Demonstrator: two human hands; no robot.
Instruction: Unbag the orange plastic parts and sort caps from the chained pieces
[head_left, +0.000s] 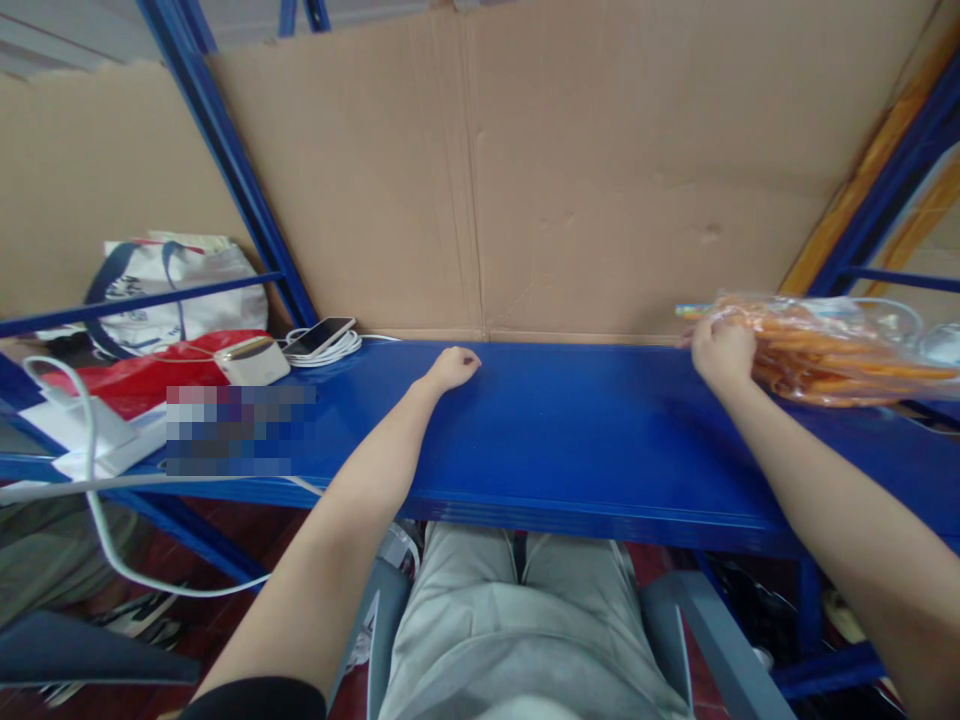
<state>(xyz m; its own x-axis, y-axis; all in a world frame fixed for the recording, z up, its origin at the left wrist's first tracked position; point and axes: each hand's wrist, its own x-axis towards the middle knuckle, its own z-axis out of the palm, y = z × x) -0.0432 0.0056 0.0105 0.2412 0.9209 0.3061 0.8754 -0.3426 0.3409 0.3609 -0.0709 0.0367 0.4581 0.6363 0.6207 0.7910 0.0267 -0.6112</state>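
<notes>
The right hand has its fingers curled on the left end of a clear, crinkly plastic bag, shiny with creases and packed with long, slim orange pieces (rubbery tubes or strips, perhaps; the glare on the wrap makes it hard to say). The bag lies at the right end of the smooth, glossy blue surface. The left hand is loosely closed and holds nothing that I can see, resting near the back edge, well apart from the bag.

Behind both hands stands a tall sheet of matte brown cardboard, creased vertically, between blue metal posts. Over on the left, a flat, dark-faced phone sits on a round coil of white cable, just beside a boxy white item with rounded corners. Next to that lies wrinkled red plastic, with a slouching white fabric bag behind it.
</notes>
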